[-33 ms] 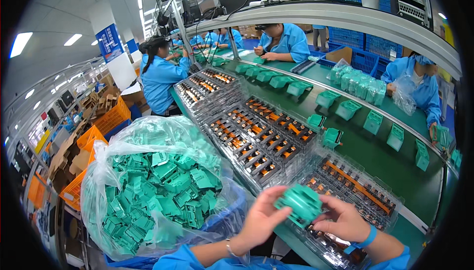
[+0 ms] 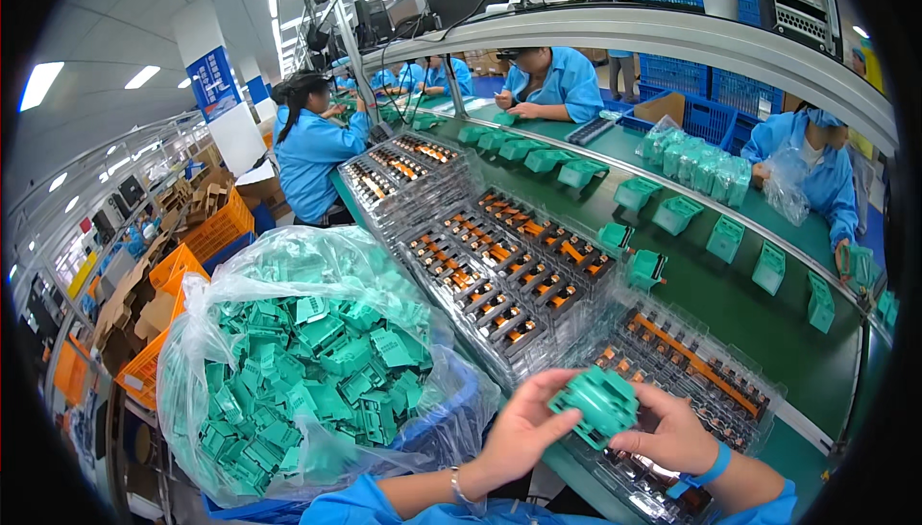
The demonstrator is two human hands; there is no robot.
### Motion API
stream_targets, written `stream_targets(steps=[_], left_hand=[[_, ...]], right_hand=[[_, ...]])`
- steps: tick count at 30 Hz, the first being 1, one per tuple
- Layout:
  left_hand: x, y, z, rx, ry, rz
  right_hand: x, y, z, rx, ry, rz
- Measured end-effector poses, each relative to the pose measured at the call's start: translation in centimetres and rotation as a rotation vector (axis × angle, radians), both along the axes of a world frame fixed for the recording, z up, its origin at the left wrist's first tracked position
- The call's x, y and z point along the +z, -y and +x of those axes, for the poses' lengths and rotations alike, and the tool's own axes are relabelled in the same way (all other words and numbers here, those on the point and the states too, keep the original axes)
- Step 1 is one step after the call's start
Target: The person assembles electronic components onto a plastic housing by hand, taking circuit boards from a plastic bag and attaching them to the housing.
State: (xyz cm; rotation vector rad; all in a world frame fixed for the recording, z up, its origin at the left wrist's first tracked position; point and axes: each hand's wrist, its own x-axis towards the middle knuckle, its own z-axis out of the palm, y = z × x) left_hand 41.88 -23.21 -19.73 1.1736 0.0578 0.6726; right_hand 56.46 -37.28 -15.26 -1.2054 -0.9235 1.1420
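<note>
My left hand [image 2: 526, 431] and my right hand [image 2: 675, 437] hold a green plastic housing [image 2: 597, 406] between them, in front of me. Left fingers and thumb grip its left side; the right thumb and fingers close on its right side. Beneath the hands lies a see-through plastic tray [image 2: 706, 357] of small black parts with orange and copper-coloured pieces. To the left, a large open plastic bag [image 2: 259, 280] is heaped with loose green housings [image 2: 322, 371].
More filled trays [image 2: 499, 275] line the bench leftward. A green conveyor [image 2: 691, 266] runs beyond, with a row of green housings [image 2: 672, 213] along it. A metal frame beam [image 2: 615, 30] crosses above. Co-workers in blue sit opposite and at left. Orange crates [image 2: 206, 237] stand far left.
Both hands have shifted a little to the right with the housing, which has turned slightly in the fingers. The trays, bag and conveyor pieces look the same.
</note>
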Motion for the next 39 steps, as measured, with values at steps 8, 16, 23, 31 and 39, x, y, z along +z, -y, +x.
stream_targets(steps=[8,16,23,31,39], left_hand=[[-1.5,0.5,1.7,-0.022,-0.226,-0.128],[-1.7,1.9,2.3,-0.236,-0.243,-0.488],[-2.8,0.8,2.3,-0.079,-0.344,-0.414],[-2.9,-1.6,1.3,-0.106,-0.232,-0.598],[-2.2,-2.7,-0.2,-0.022,-0.151,-0.471]], right_hand=[[0.2,1.8,0.4,-0.306,0.619,0.098],[-0.6,0.8,-0.1,-0.165,1.722,0.309],[0.2,6.2,3.4,-0.577,1.502,0.197],[0.4,13.7,5.5,-0.997,1.442,-0.15],[-1.5,11.5,3.6,-0.34,1.201,-0.133]])
